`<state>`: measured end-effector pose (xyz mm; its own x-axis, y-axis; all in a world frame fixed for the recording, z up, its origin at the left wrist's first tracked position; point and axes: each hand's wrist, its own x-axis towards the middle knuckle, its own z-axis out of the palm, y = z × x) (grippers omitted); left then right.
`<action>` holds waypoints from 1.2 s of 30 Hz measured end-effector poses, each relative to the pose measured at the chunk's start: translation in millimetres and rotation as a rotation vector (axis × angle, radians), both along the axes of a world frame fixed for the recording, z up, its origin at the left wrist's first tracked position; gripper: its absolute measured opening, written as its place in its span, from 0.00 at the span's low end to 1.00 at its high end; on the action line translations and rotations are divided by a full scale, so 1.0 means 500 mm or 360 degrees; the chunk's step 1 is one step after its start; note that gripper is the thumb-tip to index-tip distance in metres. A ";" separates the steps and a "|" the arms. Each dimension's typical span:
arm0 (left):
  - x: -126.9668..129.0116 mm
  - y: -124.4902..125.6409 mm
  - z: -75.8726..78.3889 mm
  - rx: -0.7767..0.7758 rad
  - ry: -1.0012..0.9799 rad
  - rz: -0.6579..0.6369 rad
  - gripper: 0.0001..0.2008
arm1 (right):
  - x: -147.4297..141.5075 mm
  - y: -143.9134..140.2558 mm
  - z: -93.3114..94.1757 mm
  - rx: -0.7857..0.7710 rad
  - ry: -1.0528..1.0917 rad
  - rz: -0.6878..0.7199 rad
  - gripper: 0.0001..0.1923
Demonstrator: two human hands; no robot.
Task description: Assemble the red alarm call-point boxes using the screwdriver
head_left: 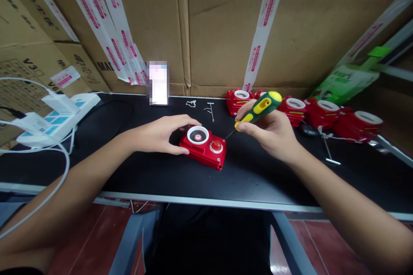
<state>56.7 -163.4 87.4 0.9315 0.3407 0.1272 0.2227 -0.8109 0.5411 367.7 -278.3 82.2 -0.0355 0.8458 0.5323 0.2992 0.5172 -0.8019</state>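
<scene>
Glossy red plastic unit [204, 149], matt table [161, 172]

bare black table [155, 172] in front; red units [309, 114] crowding right rear
</scene>
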 end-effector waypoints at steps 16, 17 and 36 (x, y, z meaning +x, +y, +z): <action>0.015 -0.006 -0.020 -0.0131 -0.0078 0.0001 0.35 | -0.010 0.014 -0.012 -0.0187 0.0221 0.0043 0.24; 0.015 -0.007 -0.019 -0.0127 -0.0069 0.0005 0.35 | -0.011 0.014 -0.012 -0.0200 0.0223 0.0055 0.24; 0.010 -0.003 -0.006 -0.0080 -0.0028 -0.0078 0.34 | -0.004 0.004 -0.007 -0.0281 0.0218 0.0048 0.15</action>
<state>61.7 -165.0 84.6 0.9451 0.3010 0.1274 0.1735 -0.7923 0.5850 365.9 -276.2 78.7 0.0002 0.9260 0.3776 0.1675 0.3723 -0.9129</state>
